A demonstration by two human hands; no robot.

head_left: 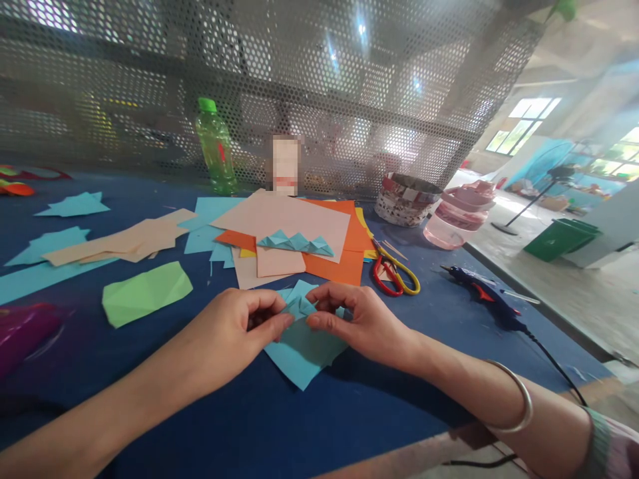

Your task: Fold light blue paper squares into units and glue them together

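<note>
Between my two hands is a small folded piece of blue paper (299,306), pinched at both sides. My left hand (254,319) grips its left edge with thumb and fingers. On the opposite edge, the thumb and fingers of my right hand (344,316) are closed. Beneath it lies a flat sheet of blue paper (304,356) on the table. Just beyond my hands, a row of folded blue paper triangles (295,243) rests on pale pink paper (284,216). Scissors (394,269) with red and yellow handles lie to the right of the stack.
A glue gun (484,296) with a black cord lies at the right. A round pot (407,199), a pink water jug (456,213) and a green bottle (215,146) stand along the back. Green paper (147,291), beige strips (124,239) and orange sheets (339,266) cover parts of the table.
</note>
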